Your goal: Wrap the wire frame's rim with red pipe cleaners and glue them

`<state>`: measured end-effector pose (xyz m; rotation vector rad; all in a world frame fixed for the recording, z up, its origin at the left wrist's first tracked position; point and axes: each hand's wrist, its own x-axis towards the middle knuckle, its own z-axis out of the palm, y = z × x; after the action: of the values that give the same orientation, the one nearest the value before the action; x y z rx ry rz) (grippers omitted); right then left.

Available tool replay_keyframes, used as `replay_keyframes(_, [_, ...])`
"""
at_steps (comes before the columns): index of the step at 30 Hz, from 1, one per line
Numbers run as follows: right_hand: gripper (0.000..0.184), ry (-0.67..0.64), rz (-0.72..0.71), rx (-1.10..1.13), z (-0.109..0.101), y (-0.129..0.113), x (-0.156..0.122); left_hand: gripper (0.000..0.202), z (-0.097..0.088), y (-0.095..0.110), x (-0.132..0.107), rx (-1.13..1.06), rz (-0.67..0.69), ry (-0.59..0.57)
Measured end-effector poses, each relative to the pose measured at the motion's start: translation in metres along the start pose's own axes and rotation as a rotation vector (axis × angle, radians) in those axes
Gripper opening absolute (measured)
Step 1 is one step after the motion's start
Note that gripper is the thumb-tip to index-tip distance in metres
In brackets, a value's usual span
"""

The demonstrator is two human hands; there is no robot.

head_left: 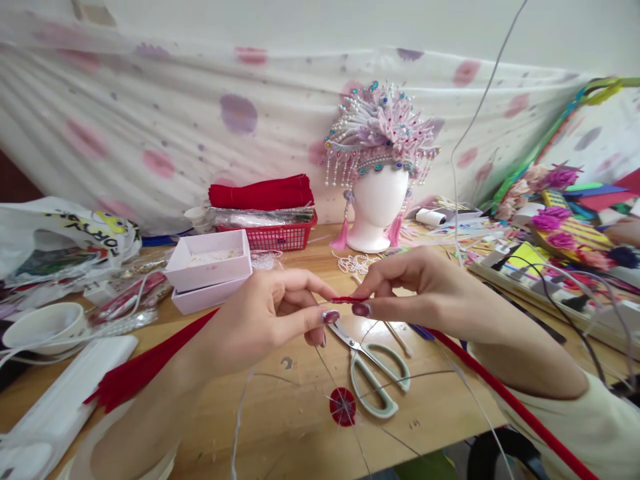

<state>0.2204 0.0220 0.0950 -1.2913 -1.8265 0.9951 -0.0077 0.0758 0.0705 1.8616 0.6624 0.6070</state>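
One red strip (515, 400) slanted from below the right hand (425, 287) to the bottom edge. Right thumb and forefinger pinched a short red length (349, 300) above the scissors (356, 345); left hand (265, 320) at its other end, closure could not be told. One wired red disc (343, 407) lay on the table (280, 427).

Bare tabletop (285, 427) left of red disc (343, 407), thin wires (327, 370) crossing, scissors (355, 345) blocking right, white boxes (207, 270) behind.

Scissors (355, 345) lie on the table (280, 427) before the mannequin head (379, 200).
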Motion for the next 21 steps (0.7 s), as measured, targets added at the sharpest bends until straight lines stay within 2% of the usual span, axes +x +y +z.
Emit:
replay_keyframes(4, [0.006,-0.020,0.070,0.144,0.001,0.003,0.002,0.011,0.002,0.000,0.001,-0.027,0.029,0.020])
replay_keyframes(8, [0.008,-0.022,0.092,0.196,0.001,0.004,0.004,0.011,0.002,0.001,0.001,-0.052,-0.002,0.034])
replay_keyframes(11, [0.008,-0.017,0.087,0.185,0.001,0.004,0.002,0.017,0.002,0.002,0.002,-0.064,-0.046,0.025])
replay_keyframes(15, [0.011,0.007,0.087,0.103,0.003,0.005,0.000,0.020,0.003,-0.002,0.006,-0.113,-0.041,0.008])
replay_keyframes(18, [0.014,-0.019,0.075,0.089,0.006,0.010,0.002,0.038,0.006,-0.008,0.012,-0.113,-0.028,-0.007])
replay_keyframes(21, [0.015,-0.034,0.046,0.102,0.008,0.020,0.007,0.036,0.009,-0.015,0.015,-0.101,-0.064,0.005])
